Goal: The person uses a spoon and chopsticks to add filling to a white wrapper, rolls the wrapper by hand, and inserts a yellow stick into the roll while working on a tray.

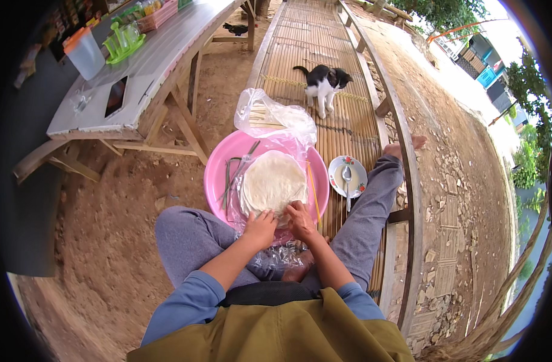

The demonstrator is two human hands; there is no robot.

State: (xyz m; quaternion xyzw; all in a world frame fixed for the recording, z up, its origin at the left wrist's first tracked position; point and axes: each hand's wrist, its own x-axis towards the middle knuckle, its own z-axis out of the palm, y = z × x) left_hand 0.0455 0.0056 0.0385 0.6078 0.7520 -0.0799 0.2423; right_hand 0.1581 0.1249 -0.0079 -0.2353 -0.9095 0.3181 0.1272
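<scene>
A stack of thin round dough sheets (274,178) lies on clear plastic in a pink basin (217,199) before me. My left hand (261,230) rests its fingertips on the stack's near edge, palm down, with nothing held. Beside it, my right hand (300,221) has bent fingers at the same edge; whether they pinch a sheet is hidden. Green strips (227,181) lie in the basin's left side, and a thin yellow stick (313,192) is at its right. A clear plastic bag (298,122) with pale strips inside overlaps the far rim.
A flowered plate (334,174) with a spoon (347,175) and pale liquid sits right of the basin. A black-and-white cat (323,86) sits ahead on the bamboo bench (303,43). A wooden rail (411,181) runs along the right. At left stands a table (140,90) bearing a phone (116,97).
</scene>
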